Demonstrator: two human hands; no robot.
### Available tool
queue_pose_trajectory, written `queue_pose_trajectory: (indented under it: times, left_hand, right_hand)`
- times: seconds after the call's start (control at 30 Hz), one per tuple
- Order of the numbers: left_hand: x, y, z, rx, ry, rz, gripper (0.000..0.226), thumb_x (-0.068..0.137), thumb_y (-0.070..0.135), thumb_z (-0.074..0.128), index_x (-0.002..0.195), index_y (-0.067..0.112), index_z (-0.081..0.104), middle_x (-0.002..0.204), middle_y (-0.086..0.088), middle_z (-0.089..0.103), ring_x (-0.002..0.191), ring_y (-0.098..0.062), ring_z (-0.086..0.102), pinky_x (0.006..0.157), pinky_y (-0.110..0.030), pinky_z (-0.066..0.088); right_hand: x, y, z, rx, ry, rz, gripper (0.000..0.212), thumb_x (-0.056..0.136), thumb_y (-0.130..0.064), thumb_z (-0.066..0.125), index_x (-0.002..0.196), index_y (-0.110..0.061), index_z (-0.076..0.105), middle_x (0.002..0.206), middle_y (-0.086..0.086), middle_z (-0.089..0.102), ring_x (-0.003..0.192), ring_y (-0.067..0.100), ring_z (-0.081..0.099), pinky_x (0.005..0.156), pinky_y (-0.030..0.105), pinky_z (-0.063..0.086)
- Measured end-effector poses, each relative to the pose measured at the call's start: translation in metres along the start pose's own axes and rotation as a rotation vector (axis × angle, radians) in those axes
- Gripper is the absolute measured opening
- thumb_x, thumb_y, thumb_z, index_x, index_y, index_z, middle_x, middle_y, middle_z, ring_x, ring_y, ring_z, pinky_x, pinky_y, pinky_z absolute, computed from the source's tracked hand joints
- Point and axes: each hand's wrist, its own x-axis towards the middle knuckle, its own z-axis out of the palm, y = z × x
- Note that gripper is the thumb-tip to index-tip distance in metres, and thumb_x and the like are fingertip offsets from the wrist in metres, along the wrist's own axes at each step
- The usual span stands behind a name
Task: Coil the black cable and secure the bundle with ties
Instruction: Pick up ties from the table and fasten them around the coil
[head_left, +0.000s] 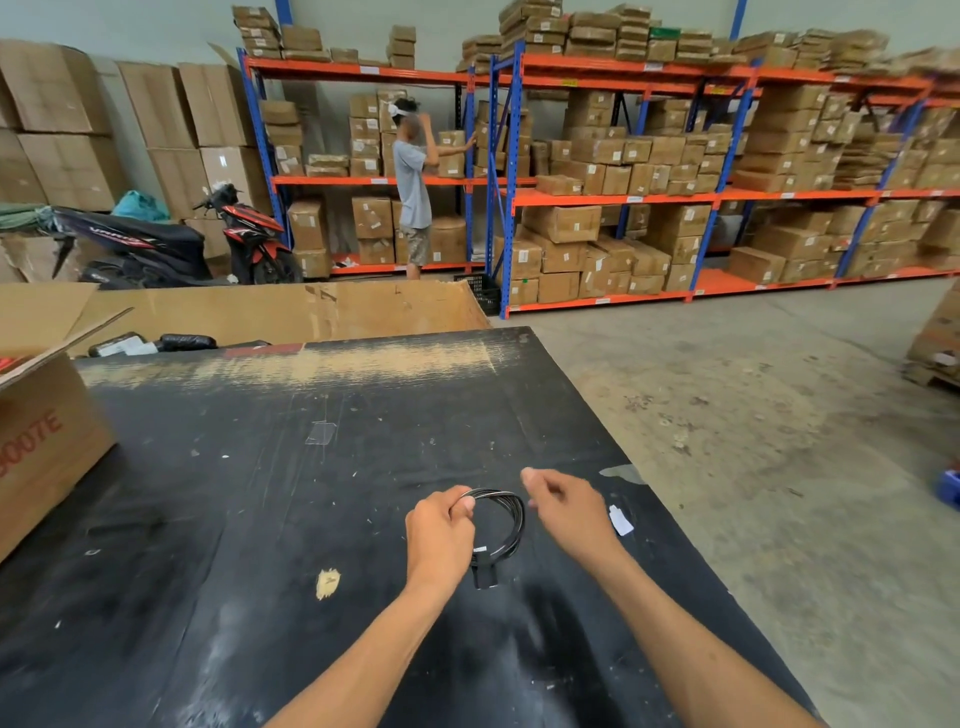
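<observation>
A black cable (511, 519) is wound into a small coil above the black table (260, 493). My left hand (441, 535) grips the coil at its left side, thumb pressed on top of the loops. A black plug end (485, 574) hangs below that hand. My right hand (563, 506) hovers just right of the coil with its fingers curled; whether it pinches anything is too small to tell. No tie is clearly visible.
A white scrap (621, 519) lies near the table's right edge. An open cardboard box (47, 431) stands at the table's left. Behind are a large carton (291, 312), a motorbike (171, 244), shelving (623, 197) with boxes, and a person (413, 187).
</observation>
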Motion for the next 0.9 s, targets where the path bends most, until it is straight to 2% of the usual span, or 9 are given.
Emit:
queue_pose_trajectory:
  times: [0.07, 0.13, 0.23, 0.33, 0.47, 0.53, 0.7, 0.77, 0.9]
  left_hand:
    - [0.003, -0.003, 0.001, -0.001, 0.005, -0.002, 0.023, 0.095, 0.011, 0.055, 0.11, 0.012, 0.073, 0.097, -0.007, 0.072, 0.091, -0.022, 0.063, 0.079, -0.022, 0.04]
    - [0.006, -0.006, 0.002, 0.005, 0.008, 0.011, 0.023, 0.094, 0.009, 0.055, 0.108, 0.01, 0.073, 0.096, -0.009, 0.072, 0.091, -0.024, 0.063, 0.078, -0.021, 0.04]
    - [0.008, -0.009, 0.005, 0.015, 0.0, 0.036, 0.022, 0.094, 0.007, 0.054, 0.103, 0.01, 0.074, 0.093, -0.009, 0.07, 0.088, -0.024, 0.061, 0.063, -0.006, 0.037]
    - [0.01, -0.012, 0.008, 0.043, -0.017, 0.063, 0.022, 0.094, 0.006, 0.054, 0.096, 0.012, 0.075, 0.085, -0.01, 0.067, 0.081, -0.024, 0.059, 0.06, -0.002, 0.036]
    - [0.017, -0.017, 0.008, 0.046, -0.003, 0.05, 0.022, 0.093, 0.007, 0.054, 0.093, 0.014, 0.075, 0.083, -0.01, 0.067, 0.078, -0.023, 0.058, 0.06, -0.004, 0.036]
    - [0.019, -0.018, 0.006, 0.036, 0.009, 0.032, 0.022, 0.093, 0.007, 0.054, 0.093, 0.014, 0.075, 0.084, -0.01, 0.068, 0.079, -0.024, 0.059, 0.061, -0.005, 0.037]
    - [0.019, -0.019, 0.001, 0.028, 0.02, 0.014, 0.022, 0.093, 0.006, 0.054, 0.094, 0.012, 0.075, 0.085, -0.012, 0.067, 0.079, -0.025, 0.059, 0.061, -0.003, 0.037]
    - [0.018, -0.019, -0.001, 0.024, 0.018, 0.012, 0.022, 0.093, 0.006, 0.054, 0.091, 0.013, 0.074, 0.085, -0.013, 0.067, 0.079, -0.026, 0.06, 0.061, -0.005, 0.037]
    - [0.018, -0.02, -0.003, 0.001, 0.026, -0.007, 0.02, 0.093, 0.007, 0.054, 0.09, 0.011, 0.074, 0.089, -0.014, 0.068, 0.084, -0.029, 0.062, 0.064, -0.009, 0.038]
  right_hand:
    - [0.017, 0.023, -0.016, -0.204, 0.074, 0.06, 0.02, 0.095, -0.039, 0.06, 0.104, -0.029, 0.075, 0.104, 0.002, 0.075, 0.093, 0.017, 0.069, 0.086, 0.031, 0.05]
    - [0.03, 0.048, -0.031, -0.439, 0.081, 0.124, 0.034, 0.095, -0.035, 0.061, 0.125, -0.021, 0.068, 0.13, 0.006, 0.064, 0.115, 0.026, 0.065, 0.096, 0.037, 0.051]
    - [0.039, 0.072, -0.043, -0.679, 0.031, 0.153, 0.044, 0.097, -0.036, 0.059, 0.137, -0.017, 0.058, 0.145, 0.008, 0.05, 0.128, 0.03, 0.055, 0.1, 0.041, 0.051]
    - [0.046, 0.08, -0.043, -0.793, -0.043, 0.199, 0.047, 0.098, -0.036, 0.057, 0.14, -0.014, 0.053, 0.142, 0.012, 0.055, 0.128, 0.033, 0.055, 0.098, 0.04, 0.051]
    - [0.051, 0.077, -0.036, -0.909, -0.159, 0.22, 0.029, 0.099, -0.016, 0.049, 0.125, -0.006, 0.058, 0.128, 0.018, 0.063, 0.118, 0.038, 0.063, 0.091, 0.041, 0.053]
    - [0.049, 0.073, -0.03, -0.945, -0.182, 0.21, 0.028, 0.098, -0.011, 0.047, 0.122, -0.005, 0.061, 0.127, 0.018, 0.063, 0.116, 0.038, 0.064, 0.09, 0.04, 0.053]
    - [0.048, 0.076, -0.023, -0.924, -0.136, 0.217, 0.045, 0.098, -0.025, 0.054, 0.138, -0.008, 0.044, 0.147, 0.02, 0.036, 0.121, 0.036, 0.057, 0.089, 0.041, 0.053]
    - [0.048, 0.076, -0.025, -0.895, -0.181, 0.232, 0.038, 0.099, -0.024, 0.052, 0.133, -0.007, 0.051, 0.143, 0.019, 0.045, 0.119, 0.036, 0.06, 0.09, 0.04, 0.052]
    - [0.039, 0.063, -0.022, -0.759, -0.164, 0.223, 0.026, 0.092, -0.014, 0.054, 0.111, 0.0, 0.067, 0.115, 0.019, 0.071, 0.106, 0.036, 0.069, 0.08, 0.034, 0.053]
